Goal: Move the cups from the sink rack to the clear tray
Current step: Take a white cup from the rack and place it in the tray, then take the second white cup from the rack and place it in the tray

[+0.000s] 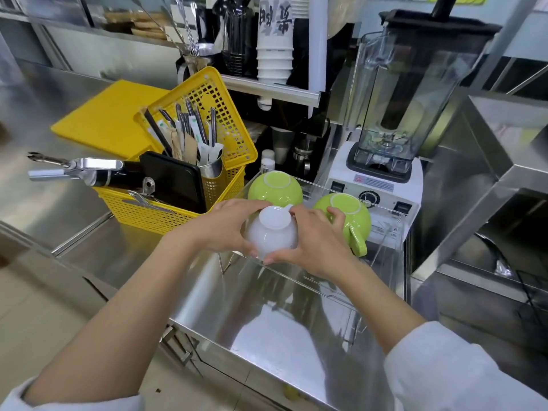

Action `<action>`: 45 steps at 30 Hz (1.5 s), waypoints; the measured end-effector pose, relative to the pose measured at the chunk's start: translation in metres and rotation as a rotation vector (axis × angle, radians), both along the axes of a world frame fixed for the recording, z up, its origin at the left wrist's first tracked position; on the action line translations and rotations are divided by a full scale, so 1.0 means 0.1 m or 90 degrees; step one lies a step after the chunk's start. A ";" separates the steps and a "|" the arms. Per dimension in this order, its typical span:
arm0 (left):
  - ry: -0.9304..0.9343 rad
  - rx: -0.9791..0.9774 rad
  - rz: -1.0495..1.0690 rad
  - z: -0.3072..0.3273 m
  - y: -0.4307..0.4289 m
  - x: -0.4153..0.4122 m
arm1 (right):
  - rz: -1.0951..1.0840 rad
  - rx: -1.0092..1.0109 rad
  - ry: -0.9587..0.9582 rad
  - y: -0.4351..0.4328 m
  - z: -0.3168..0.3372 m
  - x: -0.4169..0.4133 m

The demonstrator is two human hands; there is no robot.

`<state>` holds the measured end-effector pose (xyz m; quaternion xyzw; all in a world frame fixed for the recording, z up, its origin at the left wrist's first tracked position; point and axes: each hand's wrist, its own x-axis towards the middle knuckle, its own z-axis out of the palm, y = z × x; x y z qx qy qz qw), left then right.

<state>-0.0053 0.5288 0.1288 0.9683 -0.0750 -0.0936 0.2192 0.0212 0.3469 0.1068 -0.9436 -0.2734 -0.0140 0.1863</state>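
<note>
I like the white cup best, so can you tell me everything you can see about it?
The white cup is smooth and glossy, like ceramic. It is upside down, so its round foot ring faces up, and part of its handle pokes out at the top right. The left hand and the right hand hold it between them over the near edge of the clear tray, close in front of two upside-down green cups. Whether it rests on the tray cannot be told.
</note>
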 end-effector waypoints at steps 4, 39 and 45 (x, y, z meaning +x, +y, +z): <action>0.008 -0.099 -0.021 0.15 -0.03 -0.09 | 0.018 0.001 -0.033 -0.10 -0.01 -0.02; 0.134 -0.205 -0.257 -1.31 -5.81 0.82 | -0.515 0.192 0.137 -5.44 -1.14 -0.16; 0.222 -0.305 -0.146 -1.68 -6.25 1.00 | -0.535 0.277 0.248 -5.84 -1.72 0.11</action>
